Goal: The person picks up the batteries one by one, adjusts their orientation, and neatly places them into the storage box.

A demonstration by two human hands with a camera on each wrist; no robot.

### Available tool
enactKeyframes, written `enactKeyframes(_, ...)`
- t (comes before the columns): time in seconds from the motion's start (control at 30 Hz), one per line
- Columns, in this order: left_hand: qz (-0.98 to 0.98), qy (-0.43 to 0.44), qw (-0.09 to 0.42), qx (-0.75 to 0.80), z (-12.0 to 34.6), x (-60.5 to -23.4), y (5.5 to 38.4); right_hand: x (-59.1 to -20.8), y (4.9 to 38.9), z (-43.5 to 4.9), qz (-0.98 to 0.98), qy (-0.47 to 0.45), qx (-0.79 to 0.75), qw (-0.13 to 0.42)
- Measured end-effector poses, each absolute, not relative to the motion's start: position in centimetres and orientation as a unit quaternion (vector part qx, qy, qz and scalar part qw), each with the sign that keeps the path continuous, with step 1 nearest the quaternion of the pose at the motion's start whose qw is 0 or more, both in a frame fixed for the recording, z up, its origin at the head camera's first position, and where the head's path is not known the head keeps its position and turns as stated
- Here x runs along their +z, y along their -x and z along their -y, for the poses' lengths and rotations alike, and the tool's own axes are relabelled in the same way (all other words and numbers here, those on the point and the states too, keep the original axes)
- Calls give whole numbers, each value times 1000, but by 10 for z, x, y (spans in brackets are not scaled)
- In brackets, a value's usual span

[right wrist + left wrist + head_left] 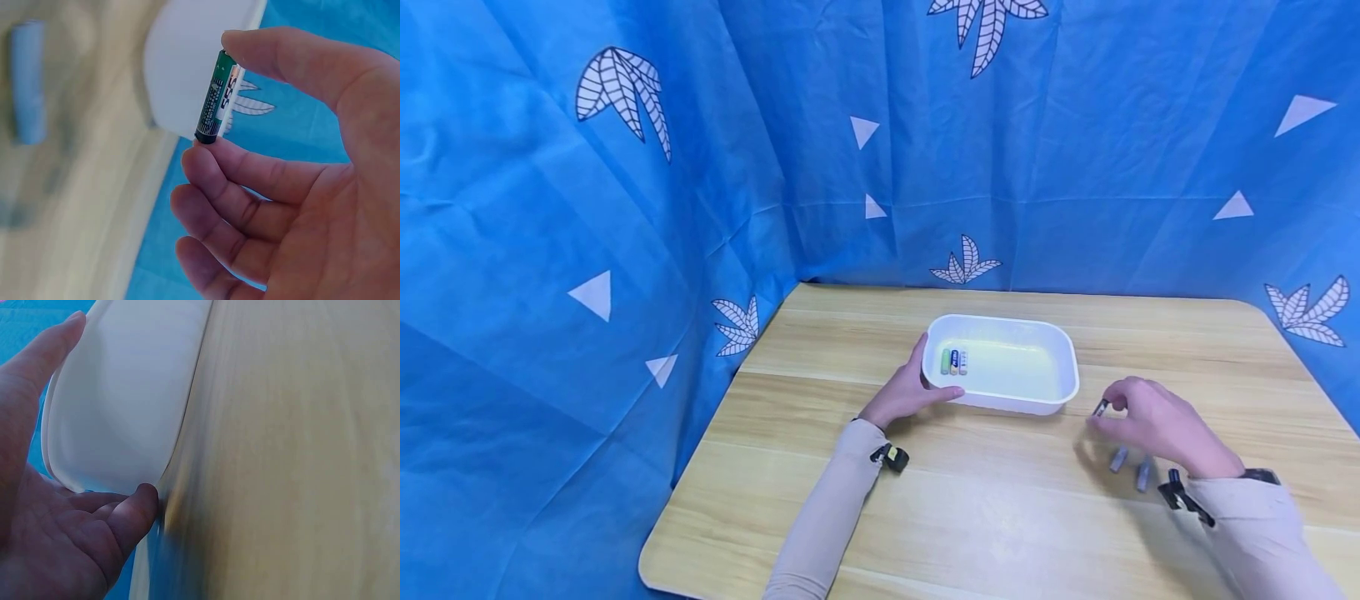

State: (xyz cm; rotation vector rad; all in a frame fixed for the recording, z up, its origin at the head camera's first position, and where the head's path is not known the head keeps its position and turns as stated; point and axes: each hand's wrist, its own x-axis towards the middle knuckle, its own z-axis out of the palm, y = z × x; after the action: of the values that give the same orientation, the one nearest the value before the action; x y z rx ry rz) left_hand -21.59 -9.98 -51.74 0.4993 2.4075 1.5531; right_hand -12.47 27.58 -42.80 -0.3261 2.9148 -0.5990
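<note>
A green and dark battery [215,99] marked "555" is pinched end to end between the thumb and a fingertip of my right hand [1157,423], above the table to the right of the tray. Beneath that hand lie two batteries, one [1118,459] beside the other [1143,473]. My left hand [912,392] grips the left end of a white plastic tray [1011,403], thumb along its front wall and fingers round its left side. Inside the tray, at its left, three batteries stand side by side in a row: a green one [945,362], a dark blue one [954,362] and a pale one [963,362].
The light wooden table [760,483] has rounded corners. A blue curtain [925,167] with white leaf and triangle prints hangs behind it and along its left side.
</note>
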Motion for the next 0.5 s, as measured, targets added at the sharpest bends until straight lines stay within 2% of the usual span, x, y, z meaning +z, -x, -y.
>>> enactKeyframes(0.33, -817, -172, 122, 537, 99, -516, 215, -409, 141, -263, -969, 130, -203, 45)
enactKeyframes(0.5, -813, -173, 121, 542, 100, -518, 215, -402, 152, -253, -967, 140, -206, 48)
